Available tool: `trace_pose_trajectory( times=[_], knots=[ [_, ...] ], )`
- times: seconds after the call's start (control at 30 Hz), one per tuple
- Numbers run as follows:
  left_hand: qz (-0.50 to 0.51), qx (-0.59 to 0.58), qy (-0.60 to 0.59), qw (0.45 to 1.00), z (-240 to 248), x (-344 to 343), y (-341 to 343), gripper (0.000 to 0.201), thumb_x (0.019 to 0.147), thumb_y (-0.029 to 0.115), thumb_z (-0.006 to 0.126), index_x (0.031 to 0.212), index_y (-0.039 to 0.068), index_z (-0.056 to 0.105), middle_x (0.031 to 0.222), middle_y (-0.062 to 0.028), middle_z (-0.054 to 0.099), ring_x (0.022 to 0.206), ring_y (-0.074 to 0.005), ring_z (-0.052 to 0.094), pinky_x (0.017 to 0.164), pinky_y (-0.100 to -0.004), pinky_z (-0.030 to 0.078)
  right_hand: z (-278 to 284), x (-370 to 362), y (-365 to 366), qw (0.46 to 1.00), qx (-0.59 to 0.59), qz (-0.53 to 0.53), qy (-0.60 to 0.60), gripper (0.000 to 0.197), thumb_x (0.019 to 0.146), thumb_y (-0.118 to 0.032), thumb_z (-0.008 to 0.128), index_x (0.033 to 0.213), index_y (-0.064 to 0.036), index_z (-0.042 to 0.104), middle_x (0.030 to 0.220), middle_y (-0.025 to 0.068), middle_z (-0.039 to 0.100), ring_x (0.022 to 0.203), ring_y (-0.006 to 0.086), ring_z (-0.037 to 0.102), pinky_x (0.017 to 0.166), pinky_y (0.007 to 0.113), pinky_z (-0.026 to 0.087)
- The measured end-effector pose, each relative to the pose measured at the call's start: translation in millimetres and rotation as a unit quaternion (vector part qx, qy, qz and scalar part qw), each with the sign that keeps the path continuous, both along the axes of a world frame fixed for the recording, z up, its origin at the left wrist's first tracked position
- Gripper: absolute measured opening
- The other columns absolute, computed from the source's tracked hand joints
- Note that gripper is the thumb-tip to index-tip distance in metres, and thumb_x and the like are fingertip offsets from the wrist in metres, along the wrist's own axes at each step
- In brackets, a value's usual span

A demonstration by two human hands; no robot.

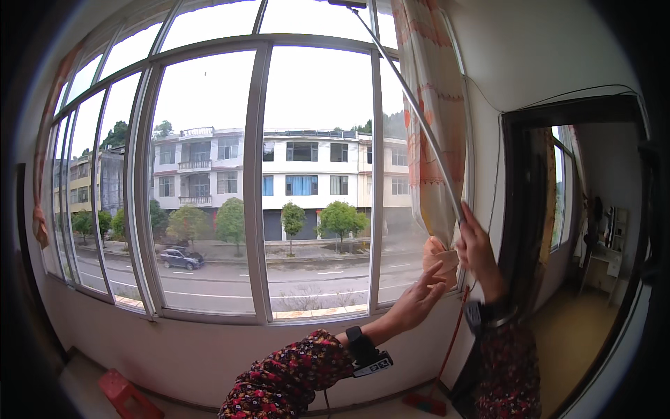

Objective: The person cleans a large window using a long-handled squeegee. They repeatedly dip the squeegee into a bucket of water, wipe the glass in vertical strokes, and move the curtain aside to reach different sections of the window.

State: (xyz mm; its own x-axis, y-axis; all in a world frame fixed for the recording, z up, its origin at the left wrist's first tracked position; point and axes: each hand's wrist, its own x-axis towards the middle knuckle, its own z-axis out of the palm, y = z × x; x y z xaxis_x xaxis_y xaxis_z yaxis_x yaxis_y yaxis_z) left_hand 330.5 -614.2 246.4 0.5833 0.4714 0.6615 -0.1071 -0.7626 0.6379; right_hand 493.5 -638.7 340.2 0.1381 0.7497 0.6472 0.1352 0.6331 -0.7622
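The upper edge of the frame crops the head (pixel 347 3) of the pole (pixel 419 112); its full shape cannot be determined. At right of center, the right hand (pixel 477 244) covers the pole's lower end. Contact between the left hand (pixel 419 293) and the curtain (pixel 448 105) cannot be confirmed. The curtain's top lies outside the frame. The lower edge crops 2 floral sleeves (pixel 289 373). At far right, small shelf items (pixel 611 227) are too small to identify.
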Motion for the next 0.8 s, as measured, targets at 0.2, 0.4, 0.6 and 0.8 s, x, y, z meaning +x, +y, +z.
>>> trace_pose_trajectory(
  times=[0.2, 0.4, 0.6, 0.8],
  knots=[
    [0.041, -0.065, -0.017, 0.997, 5.3, -19.8, 3.7, 0.056, 0.098, 0.038, 0.040, 0.145, 0.013, 0.022, 0.128, -0.0146, 0.049, 0.111, -0.0223, 0.054, 0.090, -0.0337, 0.046, 109.5, -20.9, 40.0, 0.999, 0.026, 0.028, 0.000, 0.045, 0.099, -0.025, 0.036, 0.143, -0.0305, 0.032, 0.058, -0.0048, 0.035, 0.040, 0.0038, 0.029, 0.035, 0.019, 0.027],
    [0.033, -0.157, -0.026, 0.987, -14.3, -25.7, 9.9, 0.059, 0.098, 0.040, 0.042, 0.145, 0.012, 0.020, 0.129, -0.0137, 0.048, 0.110, -0.0220, 0.054, 0.088, -0.0335, 0.047, -59.5, -5.1, 16.2, 0.999, 0.011, -0.015, -0.039, 0.047, 0.099, -0.019, 0.035, 0.145, -0.0189, 0.028, 0.062, -0.0034, 0.039, 0.046, 0.0045, 0.035, 0.042, 0.020, 0.033],
    [-0.015, -0.184, 0.004, 0.983, -22.5, -11.6, 6.1, 0.063, 0.097, 0.044, 0.042, 0.146, 0.013, 0.017, 0.129, -0.0111, 0.047, 0.109, -0.0207, 0.053, 0.087, -0.0335, 0.047, -216.8, -20.9, -98.9, 0.992, -0.113, 0.038, 0.036, 0.051, 0.098, -0.018, 0.035, 0.147, -0.0217, 0.023, 0.056, -0.0041, 0.036, 0.042, 0.0048, 0.032, 0.038, 0.021, 0.031],
    [-0.079, -0.127, 0.001, 0.989, -10.1, 3.8, -11.1, 0.064, 0.097, 0.043, 0.042, 0.147, 0.014, 0.014, 0.131, -0.0100, 0.045, 0.111, -0.0164, 0.050, 0.086, -0.0331, 0.046, -168.5, -22.6, -80.7, 0.985, 0.042, -0.084, -0.148, 0.049, 0.097, -0.014, 0.034, 0.145, -0.0089, 0.024, 0.076, 0.0032, 0.047, 0.050, 0.0079, 0.041, 0.042, 0.022, 0.036]
  ],
)
